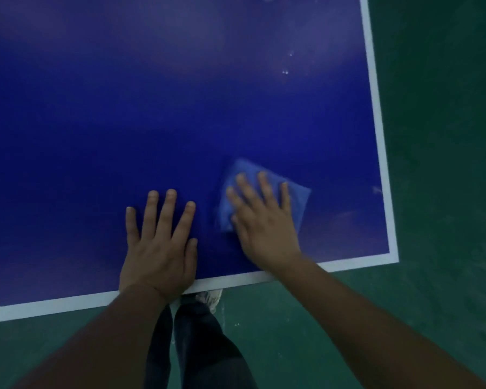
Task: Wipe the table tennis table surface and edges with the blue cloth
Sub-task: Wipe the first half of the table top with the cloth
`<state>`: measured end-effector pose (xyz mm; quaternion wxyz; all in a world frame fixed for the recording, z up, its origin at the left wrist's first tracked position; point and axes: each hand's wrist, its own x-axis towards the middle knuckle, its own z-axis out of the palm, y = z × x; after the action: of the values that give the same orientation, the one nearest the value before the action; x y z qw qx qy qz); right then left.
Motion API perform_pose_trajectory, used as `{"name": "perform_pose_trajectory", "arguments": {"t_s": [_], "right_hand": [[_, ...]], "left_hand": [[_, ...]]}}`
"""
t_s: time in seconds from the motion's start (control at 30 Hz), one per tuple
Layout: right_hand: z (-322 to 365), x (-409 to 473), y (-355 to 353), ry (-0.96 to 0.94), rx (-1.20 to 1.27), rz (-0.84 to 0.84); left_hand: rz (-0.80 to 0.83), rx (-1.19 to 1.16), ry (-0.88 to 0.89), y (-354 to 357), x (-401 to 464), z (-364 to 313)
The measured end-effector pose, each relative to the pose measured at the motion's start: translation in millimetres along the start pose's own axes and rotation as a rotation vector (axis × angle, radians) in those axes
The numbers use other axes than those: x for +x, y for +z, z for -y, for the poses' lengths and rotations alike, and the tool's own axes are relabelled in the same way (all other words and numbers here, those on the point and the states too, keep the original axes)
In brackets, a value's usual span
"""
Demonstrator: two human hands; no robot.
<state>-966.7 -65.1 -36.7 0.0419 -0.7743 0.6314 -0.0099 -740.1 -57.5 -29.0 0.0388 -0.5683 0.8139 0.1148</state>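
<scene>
The dark blue table tennis table [152, 108] fills most of the view, with a white line along its near edge and right edge. A folded light blue cloth [298, 195] lies flat on the surface near the table's near right corner. My right hand [264, 220] presses on the cloth with straight, spread fingers and covers most of it. My left hand [160, 242] rests flat on the bare surface just left of the cloth, its wrist over the near white line.
Green floor [446, 164] lies to the right of the table and below its near edge. My legs and a light shoe [211, 299] show under the near edge. A few small pale specks [285, 71] sit on the surface farther back.
</scene>
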Motion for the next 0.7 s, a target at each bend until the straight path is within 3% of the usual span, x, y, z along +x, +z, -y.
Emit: {"name": "perform_pose_trajectory", "arguments": {"t_s": [0.03, 0.07, 0.1, 0.2, 0.27, 0.33, 0.43, 0.47, 0.5, 0.53, 0.63, 0.7], "right_hand": [[-10, -13, -2, -0.081, 0.006, 0.037], [-35, -22, -2, -0.048, -0.008, 0.046], [-64, -29, -3, 0.095, -0.039, 0.036], [-148, -37, -17, 0.794, 0.03, -0.046], [-147, -23, -21, 1.082, 0.113, -0.079], [-93, -13, -15, 0.94, 0.07, -0.108], [-9, -37, 1, 0.203, 0.023, -0.026], [-7, -49, 2, 0.05, 0.001, 0.028], [-27, -58, 1, 0.011, -0.018, 0.05], [-57, -63, -1, 0.112, -0.04, 0.039], [-142, -82, -17, 0.804, 0.023, -0.004], [-148, -80, -23, 1.085, 0.143, -0.062]], "left_hand": [[-0.003, -0.006, -0.002, 0, 0, 0], [-0.007, -0.012, -0.007, 0, 0, 0], [-0.008, -0.011, -0.014, 1, -1, 0], [-0.002, -0.008, -0.024, 2, -1, 0], [-0.005, -0.009, -0.023, 2, -1, 0], [-0.014, -0.023, -0.025, 2, -1, -1], [-0.031, -0.037, -0.029, 2, -1, 0], [-0.032, -0.04, -0.025, 2, -1, 0], [-0.033, -0.049, -0.024, 3, -1, 0], [-0.035, -0.057, -0.027, 3, -1, 0], [-0.033, -0.059, -0.025, 3, -1, 0], [-0.032, -0.067, -0.027, 2, -1, 0]]}}
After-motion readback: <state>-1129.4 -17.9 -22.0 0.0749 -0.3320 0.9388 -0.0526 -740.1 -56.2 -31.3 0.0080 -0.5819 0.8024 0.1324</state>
